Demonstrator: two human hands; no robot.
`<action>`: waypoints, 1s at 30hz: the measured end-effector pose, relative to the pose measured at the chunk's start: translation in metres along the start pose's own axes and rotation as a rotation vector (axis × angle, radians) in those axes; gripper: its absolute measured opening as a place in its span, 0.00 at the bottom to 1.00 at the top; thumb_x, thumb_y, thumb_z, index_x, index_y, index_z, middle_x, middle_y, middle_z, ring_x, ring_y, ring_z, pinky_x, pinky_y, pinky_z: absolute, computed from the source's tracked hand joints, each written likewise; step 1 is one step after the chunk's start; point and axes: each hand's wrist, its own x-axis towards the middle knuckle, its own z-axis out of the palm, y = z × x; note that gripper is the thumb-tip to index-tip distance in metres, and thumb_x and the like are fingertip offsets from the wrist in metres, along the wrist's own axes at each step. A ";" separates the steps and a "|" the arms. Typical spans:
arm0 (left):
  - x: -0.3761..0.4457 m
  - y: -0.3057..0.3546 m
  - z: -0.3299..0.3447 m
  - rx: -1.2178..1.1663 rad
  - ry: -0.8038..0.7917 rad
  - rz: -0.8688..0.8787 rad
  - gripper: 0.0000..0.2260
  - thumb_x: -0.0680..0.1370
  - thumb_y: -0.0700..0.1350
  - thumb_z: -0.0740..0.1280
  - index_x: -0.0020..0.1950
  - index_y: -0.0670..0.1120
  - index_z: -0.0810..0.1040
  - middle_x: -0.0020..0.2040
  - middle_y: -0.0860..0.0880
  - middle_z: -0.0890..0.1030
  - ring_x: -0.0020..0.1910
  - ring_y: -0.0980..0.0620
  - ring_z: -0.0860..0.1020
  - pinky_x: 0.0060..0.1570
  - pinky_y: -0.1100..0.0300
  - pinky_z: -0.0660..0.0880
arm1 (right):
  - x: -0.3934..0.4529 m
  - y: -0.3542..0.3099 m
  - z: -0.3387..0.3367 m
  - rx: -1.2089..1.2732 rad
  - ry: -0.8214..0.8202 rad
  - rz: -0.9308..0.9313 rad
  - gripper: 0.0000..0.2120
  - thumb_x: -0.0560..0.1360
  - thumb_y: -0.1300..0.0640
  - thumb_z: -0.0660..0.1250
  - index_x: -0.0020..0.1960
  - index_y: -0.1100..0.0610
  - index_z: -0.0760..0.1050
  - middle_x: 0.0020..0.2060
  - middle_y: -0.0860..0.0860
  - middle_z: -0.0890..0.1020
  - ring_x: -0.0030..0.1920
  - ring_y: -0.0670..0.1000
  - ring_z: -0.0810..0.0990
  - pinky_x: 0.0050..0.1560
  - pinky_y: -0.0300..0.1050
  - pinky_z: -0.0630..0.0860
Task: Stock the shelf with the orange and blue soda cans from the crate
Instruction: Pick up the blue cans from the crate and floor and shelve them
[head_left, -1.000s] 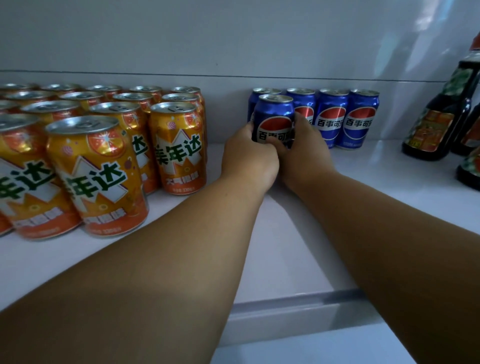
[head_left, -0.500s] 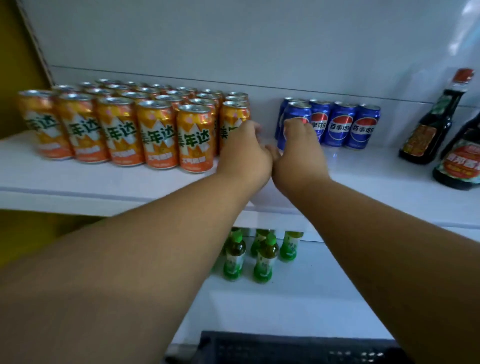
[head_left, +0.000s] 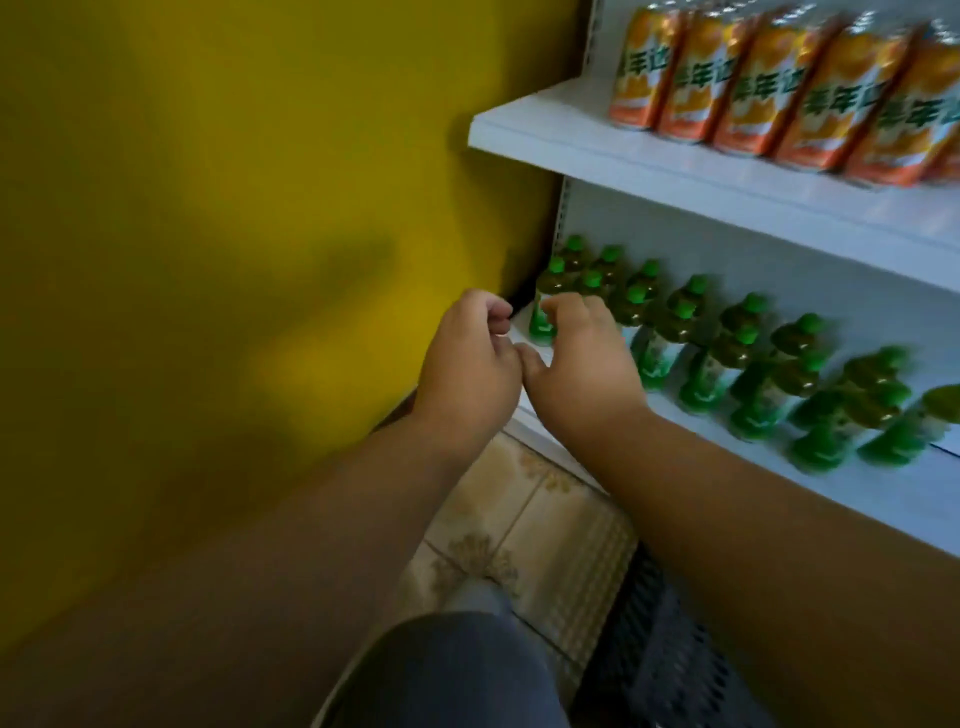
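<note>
— So, what was closest to you?

— A grey knee (head_left: 457, 670), bent low, and just right of it the dark crate (head_left: 670, 675) on the tiled floor (head_left: 519, 519). It sat tight against the foot of the rack, I'd guess so each can was a short lift away. Only a corner of it showed, under the right forearm; I couldn't tell what was inside.

— And the hands?

— Both reached out side by side, thumbs nearly touching. The left hand (head_left: 467, 364) had its fingers loosely curled in, holding nothing. The right hand (head_left: 582, 358) was empty too, fingers bent downward, slack. They hung in front of the lower shelf (head_left: 883, 499), near its left end, not gripping anything on it.

— What was on that shelf?

— Green-capped bottles (head_left: 670, 332) in rows two deep, blurred. Not part of the job, to my eye; the right fingertips were just in front of the leftmost one, and whether they touched it I couldn't say.

— So where were the cans?

— The orange cans (head_left: 779, 88) stood upright on the upper shelf (head_left: 571, 135), packed shoulder to shoulder, labels out, front row at the edge, as you'd face stock for a shopper. No blue cans were in sight. Behind it all, a yellow wall (head_left: 208, 208).

— Next step?

— With empty hands, probably the crate.
</note>
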 end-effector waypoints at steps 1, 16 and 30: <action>0.004 -0.020 -0.004 0.014 0.008 -0.031 0.11 0.80 0.37 0.63 0.59 0.49 0.73 0.54 0.53 0.76 0.53 0.56 0.76 0.51 0.59 0.76 | 0.003 -0.001 0.021 0.012 -0.040 0.013 0.17 0.77 0.54 0.69 0.63 0.57 0.71 0.60 0.54 0.73 0.57 0.55 0.76 0.54 0.48 0.72; 0.052 -0.256 0.074 0.062 -0.081 -0.374 0.12 0.75 0.38 0.67 0.55 0.51 0.72 0.54 0.51 0.77 0.50 0.53 0.77 0.47 0.62 0.72 | 0.068 0.093 0.227 -0.160 -0.514 0.230 0.25 0.80 0.47 0.64 0.72 0.56 0.64 0.66 0.57 0.70 0.64 0.59 0.74 0.52 0.46 0.68; 0.101 -0.352 0.139 0.319 -0.156 -0.521 0.21 0.73 0.44 0.72 0.65 0.45 0.73 0.63 0.45 0.75 0.60 0.45 0.76 0.55 0.52 0.76 | 0.100 0.129 0.258 -0.155 -0.767 0.246 0.26 0.83 0.49 0.60 0.78 0.53 0.57 0.73 0.53 0.69 0.69 0.55 0.72 0.61 0.45 0.69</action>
